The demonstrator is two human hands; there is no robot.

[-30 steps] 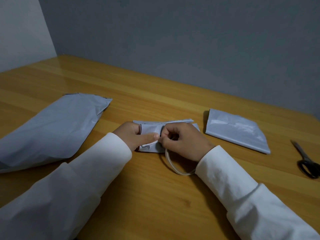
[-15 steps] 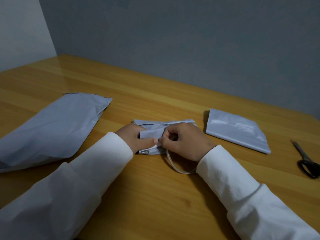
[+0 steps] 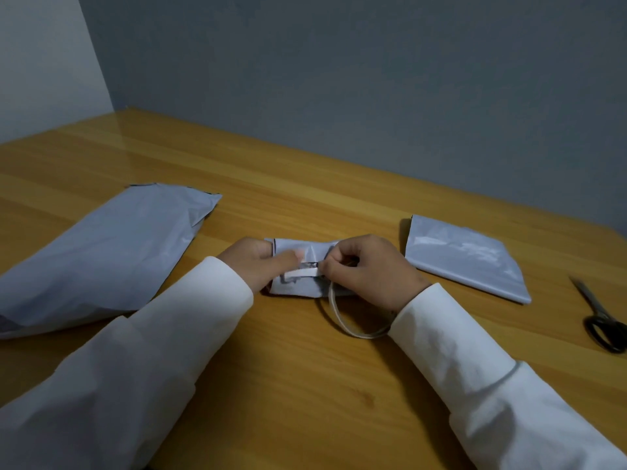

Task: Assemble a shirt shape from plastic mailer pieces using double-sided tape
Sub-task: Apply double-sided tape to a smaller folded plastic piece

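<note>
The right hand [image 3: 369, 269] pinches a white tape strip [image 3: 303, 273] off its trailing liner loop [image 3: 342, 320], while the left hand [image 3: 263, 266] presses the small folded mailer piece [image 3: 298, 286] flat mid-worktop with fingers extended. The tape may crease or stick askew if the piece shifts. The largest piece [image 3: 101, 252] lies toward the worktop's left edge.

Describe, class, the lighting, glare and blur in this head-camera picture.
Head view: dim, cool light; soft glare on the table at far left and sheen on the right mailer piece; the tape strip stands out bright; wide-angle bending at the edges; scissors dark, cut off.
</note>
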